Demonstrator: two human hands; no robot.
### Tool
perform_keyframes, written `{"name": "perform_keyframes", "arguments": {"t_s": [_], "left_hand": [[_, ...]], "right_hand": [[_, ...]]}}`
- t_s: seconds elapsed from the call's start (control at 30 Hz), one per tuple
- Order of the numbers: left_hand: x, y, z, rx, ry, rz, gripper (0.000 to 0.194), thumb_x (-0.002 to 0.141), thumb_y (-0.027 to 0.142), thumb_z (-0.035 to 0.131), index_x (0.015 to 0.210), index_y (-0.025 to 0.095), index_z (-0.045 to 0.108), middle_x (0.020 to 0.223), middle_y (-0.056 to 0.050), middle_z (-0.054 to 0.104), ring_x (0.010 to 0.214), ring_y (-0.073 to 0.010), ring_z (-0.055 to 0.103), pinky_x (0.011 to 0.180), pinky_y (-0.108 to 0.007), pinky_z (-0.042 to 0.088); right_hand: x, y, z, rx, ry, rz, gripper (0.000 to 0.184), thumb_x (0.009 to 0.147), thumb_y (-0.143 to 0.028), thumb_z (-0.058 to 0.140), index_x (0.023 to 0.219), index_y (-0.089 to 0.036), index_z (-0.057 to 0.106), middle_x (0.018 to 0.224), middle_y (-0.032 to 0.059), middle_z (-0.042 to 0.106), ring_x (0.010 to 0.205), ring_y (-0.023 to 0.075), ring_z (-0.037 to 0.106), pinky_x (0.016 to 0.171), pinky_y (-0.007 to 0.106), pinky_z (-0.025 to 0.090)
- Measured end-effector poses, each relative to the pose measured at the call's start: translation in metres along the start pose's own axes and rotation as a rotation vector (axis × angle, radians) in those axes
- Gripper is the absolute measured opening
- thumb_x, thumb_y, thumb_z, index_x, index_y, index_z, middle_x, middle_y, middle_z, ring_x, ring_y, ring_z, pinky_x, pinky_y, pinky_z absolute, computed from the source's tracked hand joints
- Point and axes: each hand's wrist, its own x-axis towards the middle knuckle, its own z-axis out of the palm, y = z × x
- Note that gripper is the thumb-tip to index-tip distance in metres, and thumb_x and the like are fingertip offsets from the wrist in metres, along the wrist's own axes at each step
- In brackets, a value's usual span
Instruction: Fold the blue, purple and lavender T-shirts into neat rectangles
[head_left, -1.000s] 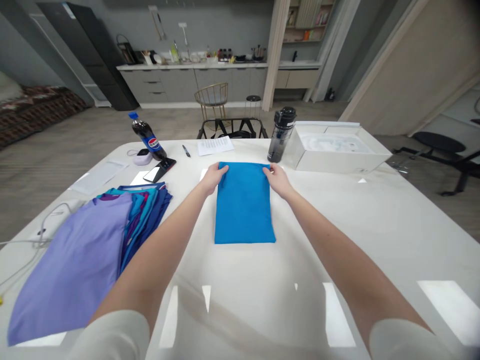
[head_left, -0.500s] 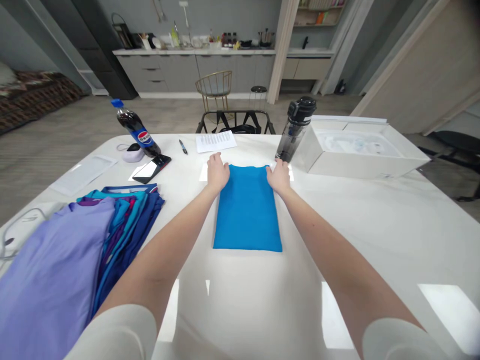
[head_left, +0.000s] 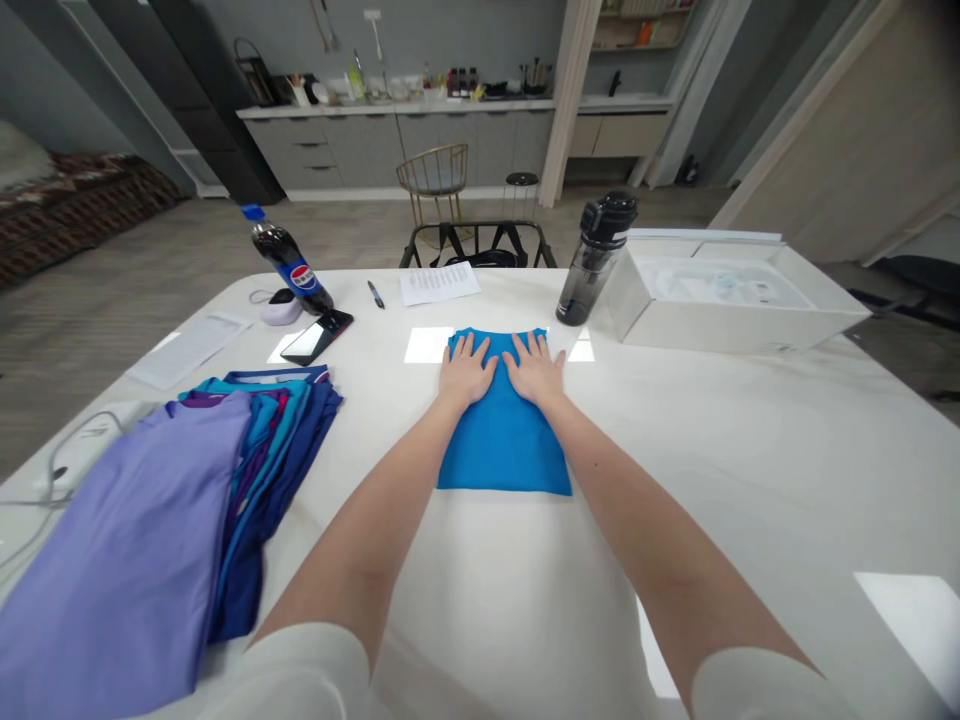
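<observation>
A blue garment [head_left: 504, 455], folded into a neat rectangle, lies flat on the white table [head_left: 712, 450] in front of me. My left hand [head_left: 466, 372] rests on its upper left part, palm down with the fingers spread. On the upper right part lies my right hand [head_left: 534, 370], also flat and spread, the thumb reaching past the garment's side edge. The two hands are close together but apart. Beneath them part of the cloth is hidden.
At left lies a pile of shirts [head_left: 157, 540], a lavender one on top. Behind it are a phone [head_left: 318, 337], a cola bottle [head_left: 291, 262] and a power strip [head_left: 82, 445]. A dark water bottle [head_left: 592, 265] and an open white box [head_left: 735, 325] stand at right; papers [head_left: 439, 285] lie ahead.
Both hands have let go of the garment's top corners and moved inward onto its upper surface, fingers now spread flat. The view has shifted slightly.
</observation>
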Motion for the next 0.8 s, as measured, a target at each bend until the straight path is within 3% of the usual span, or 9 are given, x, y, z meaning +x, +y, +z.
{"name": "perform_keyframes", "arguments": {"t_s": [0.13, 0.23, 0.3, 0.4, 0.5, 0.63, 0.8], "left_hand": [[-0.029, 0.006, -0.010, 0.130, 0.024, -0.003, 0.062, 0.102, 0.047, 0.036, 0.157, 0.020, 0.041, 0.167, -0.014, 0.029, 0.156, -0.0366, 0.020, 0.125, -0.064, 0.004], [-0.061, 0.021, -0.013, 0.166, 0.030, 0.141, 0.057, 0.102, 0.029, 0.036, 0.156, 0.013, 0.042, 0.166, -0.016, 0.031, 0.155, -0.0324, 0.025, 0.127, -0.056, 0.010], [-0.083, 0.032, -0.010, 0.140, -0.006, 0.167, 0.056, 0.100, 0.024, 0.035, 0.154, 0.011, 0.045, 0.164, -0.017, 0.035, 0.154, -0.0311, 0.030, 0.127, -0.052, 0.019], [-0.109, 0.042, -0.003, 0.099, -0.027, 0.083, 0.055, 0.103, 0.027, 0.030, 0.153, 0.013, 0.048, 0.162, -0.015, 0.041, 0.153, -0.0312, 0.032, 0.125, -0.052, 0.025], [-0.128, 0.042, 0.003, 0.118, 0.039, 0.046, 0.056, 0.105, 0.037, 0.028, 0.155, 0.019, 0.046, 0.164, -0.010, 0.038, 0.155, -0.0304, 0.027, 0.127, -0.051, 0.019], [-0.146, 0.037, 0.000, 0.141, 0.049, 0.032, 0.060, 0.105, 0.048, 0.030, 0.157, 0.022, 0.044, 0.167, -0.010, 0.033, 0.155, -0.0311, 0.026, 0.128, -0.053, 0.013], [-0.172, 0.034, -0.005, 0.203, 0.034, 0.025, 0.065, 0.103, 0.056, 0.030, 0.160, 0.026, 0.037, 0.168, -0.008, 0.029, 0.157, -0.0297, 0.021, 0.127, -0.054, 0.014]], "right_hand": [[-0.017, 0.008, -0.008, -0.017, 0.009, 0.026, 0.067, 0.105, -0.059, 0.019, 0.163, -0.026, 0.029, 0.172, 0.0062, 0.015, 0.157, 0.0325, 0.012, 0.121, 0.069, 0.003], [-0.044, 0.001, -0.010, -0.045, 0.042, -0.040, 0.059, 0.107, -0.048, 0.020, 0.162, -0.030, 0.032, 0.171, 0.0041, 0.017, 0.157, 0.0319, 0.011, 0.120, 0.071, 0.002], [-0.067, -0.010, -0.007, -0.026, 0.029, -0.094, 0.056, 0.108, -0.039, 0.019, 0.162, -0.030, 0.032, 0.171, 0.0036, 0.020, 0.157, 0.0294, 0.013, 0.121, 0.068, 0.006], [-0.103, -0.021, 0.002, 0.001, 0.016, -0.118, 0.056, 0.108, -0.037, 0.018, 0.161, -0.030, 0.034, 0.169, 0.0031, 0.026, 0.156, 0.0275, 0.018, 0.123, 0.062, 0.011], [-0.130, -0.020, 0.008, -0.020, 0.085, -0.089, 0.056, 0.108, -0.043, 0.021, 0.160, -0.032, 0.036, 0.169, 0.0034, 0.028, 0.155, 0.0294, 0.019, 0.123, 0.061, 0.010], [-0.151, -0.008, 0.004, -0.032, 0.108, -0.033, 0.059, 0.107, -0.050, 0.021, 0.161, -0.031, 0.034, 0.169, 0.0049, 0.027, 0.155, 0.0302, 0.020, 0.123, 0.061, 0.012], [-0.182, -0.002, 0.003, -0.065, 0.089, -0.027, 0.062, 0.106, -0.054, 0.022, 0.164, -0.030, 0.028, 0.171, 0.0052, 0.022, 0.156, 0.0330, 0.016, 0.122, 0.064, 0.009]]}}
